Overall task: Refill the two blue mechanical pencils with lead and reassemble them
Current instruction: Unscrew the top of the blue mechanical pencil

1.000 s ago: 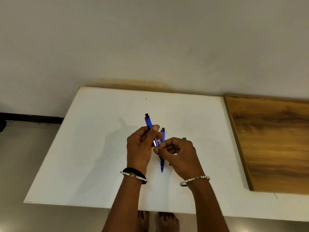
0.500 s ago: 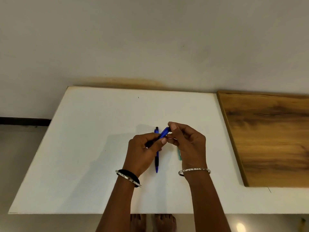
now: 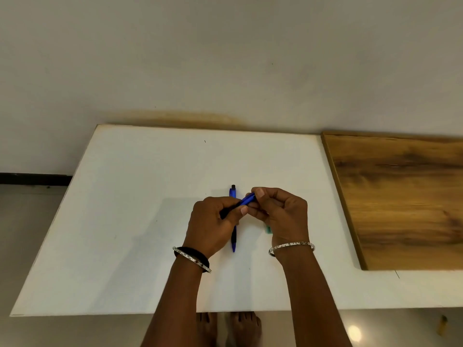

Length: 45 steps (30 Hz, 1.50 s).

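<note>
I hold one blue mechanical pencil [image 3: 246, 200] above the white table [image 3: 140, 221], tilted so that its blue end points toward 2 o'clock and its dark end toward 8 o'clock. My left hand [image 3: 213, 225] is closed around the dark lower section, thumb pressed on top; most of that section is buried in the fist. My right hand [image 3: 280, 214] pinches the upper blue end between thumb and curled fingers, so the cap end is covered and I cannot tell whether the cap is on or off.

The second blue mechanical pencil [image 3: 233, 237] lies flat on the table directly under my hands, running from 12 o'clock to 6 o'clock. Its black button end shows beyond my knuckles and its blue tip shows near my left wrist — the middle of the barrel is hidden by the left hand.

A small green object [image 3: 268, 229] lies on the table at 4 o'clock from the held pencil, just beside my right palm. Only a sliver shows, too little to identify.

A wooden board [image 3: 400, 196] sits at 3 o'clock, its right side cut off by the frame edge. No lead is discernible anywhere. Bangles [image 3: 292, 246] ring both wrists, and my bare feet [image 3: 244, 326] show below the near table edge, partly covered by my forearms.
</note>
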Available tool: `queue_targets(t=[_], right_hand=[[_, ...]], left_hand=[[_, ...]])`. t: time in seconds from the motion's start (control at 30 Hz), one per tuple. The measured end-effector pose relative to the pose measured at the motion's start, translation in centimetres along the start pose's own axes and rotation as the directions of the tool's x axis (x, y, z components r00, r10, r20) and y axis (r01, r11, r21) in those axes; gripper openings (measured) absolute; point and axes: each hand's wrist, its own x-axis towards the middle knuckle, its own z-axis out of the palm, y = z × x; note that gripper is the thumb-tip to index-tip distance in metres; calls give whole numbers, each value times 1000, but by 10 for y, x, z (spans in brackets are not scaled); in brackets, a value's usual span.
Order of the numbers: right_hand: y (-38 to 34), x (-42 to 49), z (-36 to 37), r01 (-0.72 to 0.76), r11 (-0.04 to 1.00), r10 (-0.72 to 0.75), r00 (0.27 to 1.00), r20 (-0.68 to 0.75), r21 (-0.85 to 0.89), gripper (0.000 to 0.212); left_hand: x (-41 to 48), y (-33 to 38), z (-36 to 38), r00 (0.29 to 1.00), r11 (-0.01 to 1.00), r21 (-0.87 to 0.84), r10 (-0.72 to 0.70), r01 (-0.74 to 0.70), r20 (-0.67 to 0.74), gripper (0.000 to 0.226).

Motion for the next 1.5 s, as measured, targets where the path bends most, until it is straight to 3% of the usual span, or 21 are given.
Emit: queue_targets(t=[0.13,0.23,0.27,0.33,0.4,0.47,0.6,0.7,0.8,0.87,0.93,1.0,1.13,1.3,1.5], right_hand=[[2,0,-1,-52,998,55,997,-53,42,9],[-2,7,-12,-13,994,29,989,-146,107,9],[-2,10,-16,21,997,-6,982,-189,77,7],[0,14,-23,100,981,-143,952,-270,-167,4],[5,16,-25,193,850,-341,911,-233,-490,4],[9,15,-22,266,698,-445,889,-111,-665,4],[15,14,-14,289,439,-409,907,97,-851,10],[19,13,-8,253,238,-319,932,170,-938,16],[21,13,-3,213,159,-273,948,164,-964,20],[20,12,-2,209,176,-268,950,158,-962,24],[15,11,-2,206,266,-279,951,130,-942,31],[9,11,-3,224,416,-330,940,83,-881,33],[-1,9,2,288,724,-376,927,-9,-627,13],[-1,7,5,262,780,-254,962,95,-568,5],[2,9,3,215,839,-194,977,93,-501,7]], left_hand=[[0,-1,0,1000,999,38,-3,2,19,18],[1,-8,-6,999,999,28,-34,35,-9,17],[2,-11,-9,999,999,27,-35,36,-38,17],[3,-14,-13,995,1000,16,-26,27,-93,15],[4,-15,-13,993,1000,6,-20,21,-115,14],[4,-15,-10,992,1000,16,-19,21,-124,15],[5,-16,-7,988,1000,18,-7,10,-152,12],[6,-16,-6,989,1000,17,-18,21,-145,13],[6,-16,-5,991,999,30,-24,28,-133,18],[6,-16,-5,991,999,32,-26,30,-130,20],[6,-17,-6,992,999,31,-29,33,-125,22],[5,-17,-7,993,999,29,-35,39,-115,22],[5,-17,-7,995,999,25,-42,44,-93,23],[3,-14,-5,997,998,44,-35,38,-70,25],[4,-14,-5,999,998,62,-14,16,-31,26]])
